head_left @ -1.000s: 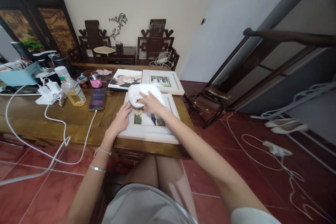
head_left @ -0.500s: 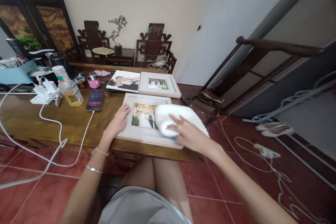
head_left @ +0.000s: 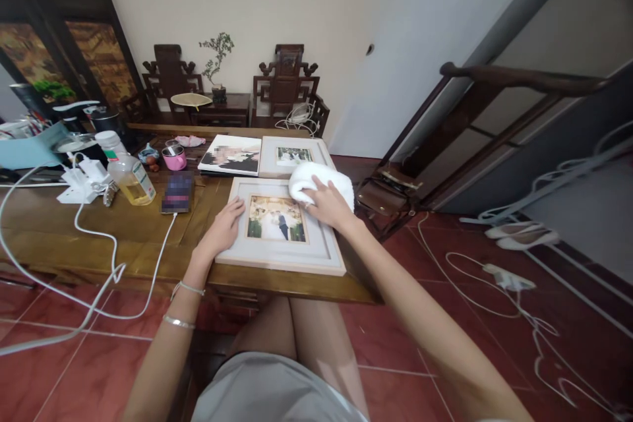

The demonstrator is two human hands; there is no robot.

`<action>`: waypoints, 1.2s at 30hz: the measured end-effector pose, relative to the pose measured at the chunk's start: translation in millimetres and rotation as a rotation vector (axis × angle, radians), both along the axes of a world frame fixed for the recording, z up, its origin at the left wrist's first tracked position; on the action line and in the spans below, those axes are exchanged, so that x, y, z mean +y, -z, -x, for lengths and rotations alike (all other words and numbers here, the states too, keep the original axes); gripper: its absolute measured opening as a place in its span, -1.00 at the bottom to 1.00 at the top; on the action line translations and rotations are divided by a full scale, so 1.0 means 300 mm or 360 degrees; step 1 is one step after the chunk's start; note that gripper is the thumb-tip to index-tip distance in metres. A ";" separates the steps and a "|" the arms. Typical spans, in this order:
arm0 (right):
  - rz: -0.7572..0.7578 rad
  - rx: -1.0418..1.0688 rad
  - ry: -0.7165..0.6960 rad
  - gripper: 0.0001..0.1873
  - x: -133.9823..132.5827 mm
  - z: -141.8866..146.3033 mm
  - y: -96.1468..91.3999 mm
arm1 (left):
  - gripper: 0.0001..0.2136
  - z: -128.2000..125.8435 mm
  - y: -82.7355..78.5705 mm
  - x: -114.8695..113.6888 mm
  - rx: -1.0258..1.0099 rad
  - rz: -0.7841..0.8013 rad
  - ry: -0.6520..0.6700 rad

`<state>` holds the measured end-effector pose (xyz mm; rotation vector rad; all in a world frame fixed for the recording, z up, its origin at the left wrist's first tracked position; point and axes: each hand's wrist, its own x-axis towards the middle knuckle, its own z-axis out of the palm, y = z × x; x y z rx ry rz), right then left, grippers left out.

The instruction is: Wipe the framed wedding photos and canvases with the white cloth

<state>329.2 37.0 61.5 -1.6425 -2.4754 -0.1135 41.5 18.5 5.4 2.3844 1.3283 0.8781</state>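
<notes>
The framed wedding photo [head_left: 277, 223] lay flat, my left hand [head_left: 226, 227] uncurled on its left rim, my right hand [head_left: 329, 203] clutching a white towel [head_left: 309, 175] over its far-right corner, near the wooden table's [head_left: 141, 231] edge. I judged this wiping, the next stroke needing even pressure.

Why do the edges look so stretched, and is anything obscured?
Head view: apparently wide-angle distortion, with the dark wooden chair slanting at right; head view: pixelation covers the smartphone's screen and part of the photo panel; head view: the white towel looks bright with little texture, while the framed photo is mostly readable.
</notes>
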 end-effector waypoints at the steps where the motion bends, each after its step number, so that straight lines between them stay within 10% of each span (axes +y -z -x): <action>1: -0.0018 -0.0033 -0.0023 -0.58 0.005 0.006 0.002 | -0.60 -0.003 -0.005 -0.003 0.0010 -0.0001 -0.0025; 13: 0.0228 0.0020 -0.0421 -0.57 -0.501 -0.023 -0.031 | -0.59 -0.032 -0.009 -0.023 0.0090 0.0103 -0.0153; 27: -0.0031 -0.0159 -0.0108 -0.54 0.024 0.046 0.008 | -0.60 -0.015 -0.005 -0.009 0.0095 0.0015 -0.0085; 36: 0.0259 0.0020 -0.0531 -0.56 -0.446 0.035 -0.051 | -0.60 -0.034 -0.002 -0.018 0.0030 0.0062 -0.0171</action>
